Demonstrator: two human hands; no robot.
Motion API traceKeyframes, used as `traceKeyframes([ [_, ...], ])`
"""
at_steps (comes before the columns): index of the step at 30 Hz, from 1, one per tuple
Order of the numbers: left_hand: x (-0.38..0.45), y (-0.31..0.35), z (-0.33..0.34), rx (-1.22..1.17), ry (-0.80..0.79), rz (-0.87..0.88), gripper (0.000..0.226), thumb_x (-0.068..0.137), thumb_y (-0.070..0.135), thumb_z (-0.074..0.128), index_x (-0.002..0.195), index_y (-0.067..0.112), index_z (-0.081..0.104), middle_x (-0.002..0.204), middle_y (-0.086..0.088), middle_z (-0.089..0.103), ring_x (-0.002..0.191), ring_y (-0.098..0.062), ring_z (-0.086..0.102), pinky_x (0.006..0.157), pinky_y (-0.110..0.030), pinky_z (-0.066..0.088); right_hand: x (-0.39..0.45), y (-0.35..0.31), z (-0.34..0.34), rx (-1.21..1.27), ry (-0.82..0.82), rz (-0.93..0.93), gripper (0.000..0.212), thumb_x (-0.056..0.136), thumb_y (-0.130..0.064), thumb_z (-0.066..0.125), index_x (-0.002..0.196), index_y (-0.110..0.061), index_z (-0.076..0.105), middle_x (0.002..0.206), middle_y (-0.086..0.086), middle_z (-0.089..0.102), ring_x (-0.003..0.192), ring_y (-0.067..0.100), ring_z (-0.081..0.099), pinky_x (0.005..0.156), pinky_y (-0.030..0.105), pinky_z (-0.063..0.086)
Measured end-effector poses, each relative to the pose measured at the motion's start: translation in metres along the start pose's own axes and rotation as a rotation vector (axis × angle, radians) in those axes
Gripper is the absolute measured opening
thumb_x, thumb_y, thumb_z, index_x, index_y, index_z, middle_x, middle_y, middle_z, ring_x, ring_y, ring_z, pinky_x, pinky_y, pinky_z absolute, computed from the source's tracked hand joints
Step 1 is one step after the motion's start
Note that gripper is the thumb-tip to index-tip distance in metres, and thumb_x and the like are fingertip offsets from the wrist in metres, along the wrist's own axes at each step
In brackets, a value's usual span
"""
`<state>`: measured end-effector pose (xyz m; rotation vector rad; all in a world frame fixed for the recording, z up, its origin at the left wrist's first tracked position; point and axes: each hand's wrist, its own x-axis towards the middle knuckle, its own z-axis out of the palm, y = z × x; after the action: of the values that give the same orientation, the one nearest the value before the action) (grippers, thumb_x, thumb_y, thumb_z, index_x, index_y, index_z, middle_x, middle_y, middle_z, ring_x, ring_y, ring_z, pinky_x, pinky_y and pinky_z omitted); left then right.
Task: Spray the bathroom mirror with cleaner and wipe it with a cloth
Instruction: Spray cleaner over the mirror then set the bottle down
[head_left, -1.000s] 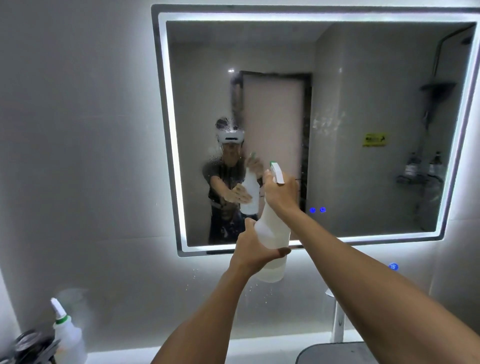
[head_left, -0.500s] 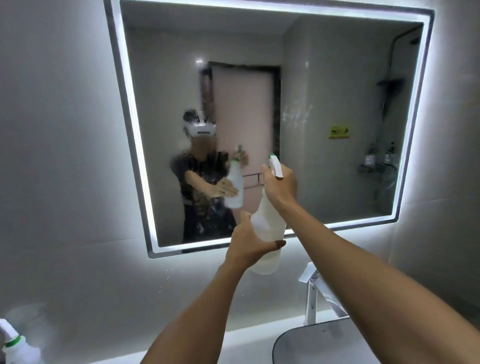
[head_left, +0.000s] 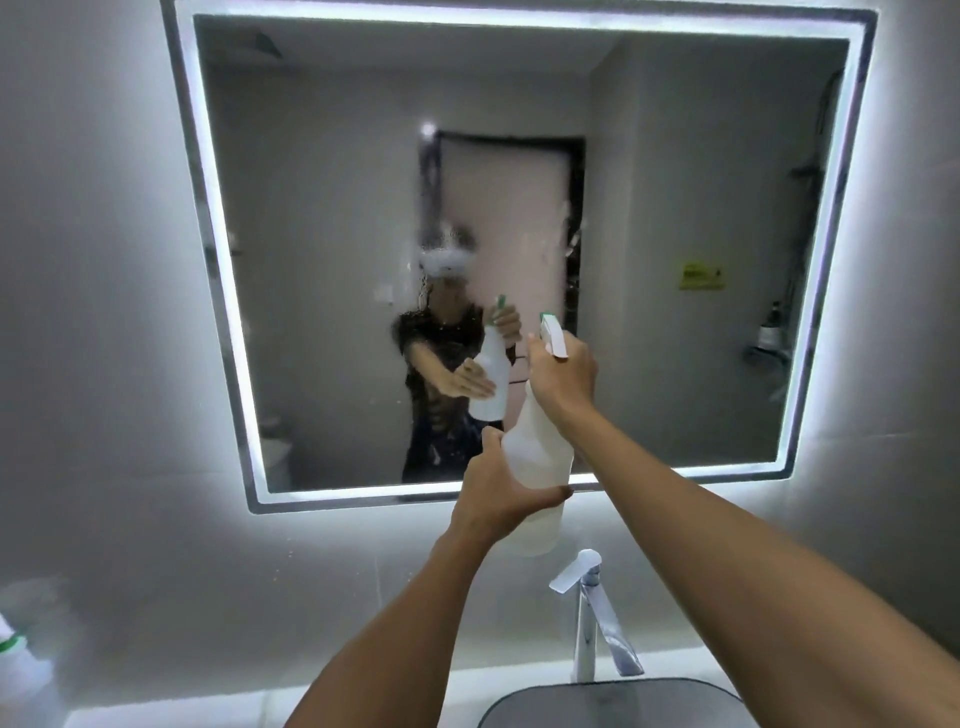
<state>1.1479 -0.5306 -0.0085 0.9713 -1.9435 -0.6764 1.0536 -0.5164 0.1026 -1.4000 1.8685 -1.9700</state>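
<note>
Over the last second the view has swung so the lit mirror (head_left: 675, 208) now fills the frame, while the left hand (head_left: 493, 499) still wraps the spray bottle (head_left: 537, 467) low and the right hand (head_left: 563, 379) still grips its trigger head, so spraying looks unfinished. Droplets fog only the glass's centre-left; 1 second bottle (head_left: 15, 660) is cut off at the far left, no cloth shows, and the trigger finger is hidden.

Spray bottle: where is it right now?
In the head view, the spray bottle is centre frame, held in both hands before the mirror's lower edge, above the faucet.

Faucet (head_left: 592, 613) stands just below the bottle (head_left: 535, 457); elsewhere seemingly open.
</note>
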Motion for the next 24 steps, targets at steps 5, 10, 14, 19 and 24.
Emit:
traceKeyframes([
  [5, -0.006, 0.009, 0.014, -0.035, 0.005, -0.029, 0.078, 0.055, 0.046, 0.09, 0.107, 0.022, 0.037, 0.097, 0.009, 0.059, 0.091, -0.011, 0.061, 0.075, -0.043, 0.059, 0.002, 0.009, -0.014, -0.017, 0.013, -0.03, 0.036, 0.1, -0.028, 0.05, 0.067, -0.012, 0.05, 0.067, 0.003, 0.054, 0.061, 0.017, 0.049, 0.051, 0.026, 0.033],
  [10, -0.011, 0.019, 0.019, -0.054, 0.014, -0.026, 0.078, 0.056, 0.046, 0.091, 0.11, 0.023, 0.038, 0.099, 0.011, 0.059, 0.093, -0.007, 0.06, 0.079, -0.043, 0.058, -0.001, 0.002, -0.024, -0.039, 0.018, -0.018, 0.034, 0.1, -0.029, 0.049, 0.073, -0.01, 0.056, 0.068, 0.002, 0.056, 0.06, 0.013, 0.049, 0.05, 0.023, 0.031],
  [14, -0.01, 0.021, 0.017, -0.038, -0.003, -0.013, 0.08, 0.055, 0.048, 0.09, 0.109, 0.023, 0.036, 0.099, 0.012, 0.056, 0.093, -0.008, 0.059, 0.077, -0.042, 0.059, -0.001, -0.001, -0.03, 0.015, 0.003, 0.003, 0.031, 0.101, -0.026, 0.051, 0.074, -0.01, 0.053, 0.068, 0.001, 0.052, 0.06, 0.012, 0.047, 0.051, 0.024, 0.034],
  [19, -0.013, 0.018, 0.018, -0.064, -0.009, -0.042, 0.079, 0.052, 0.049, 0.089, 0.107, 0.023, 0.038, 0.099, 0.008, 0.06, 0.094, -0.013, 0.061, 0.079, -0.046, 0.057, -0.005, -0.001, -0.028, 0.032, -0.002, 0.025, 0.041, 0.097, -0.017, 0.054, 0.06, -0.018, 0.038, 0.06, -0.002, 0.042, 0.054, 0.013, 0.037, 0.048, 0.026, 0.029],
  [24, -0.011, 0.017, 0.022, -0.037, -0.044, -0.013, 0.08, 0.055, 0.048, 0.089, 0.109, 0.023, 0.036, 0.095, 0.013, 0.056, 0.091, -0.01, 0.059, 0.076, -0.041, 0.058, -0.007, 0.003, -0.034, 0.006, 0.021, 0.068, 0.034, 0.092, -0.01, 0.05, 0.061, -0.017, 0.038, 0.063, 0.0, 0.044, 0.057, 0.017, 0.038, 0.05, 0.029, 0.031],
])
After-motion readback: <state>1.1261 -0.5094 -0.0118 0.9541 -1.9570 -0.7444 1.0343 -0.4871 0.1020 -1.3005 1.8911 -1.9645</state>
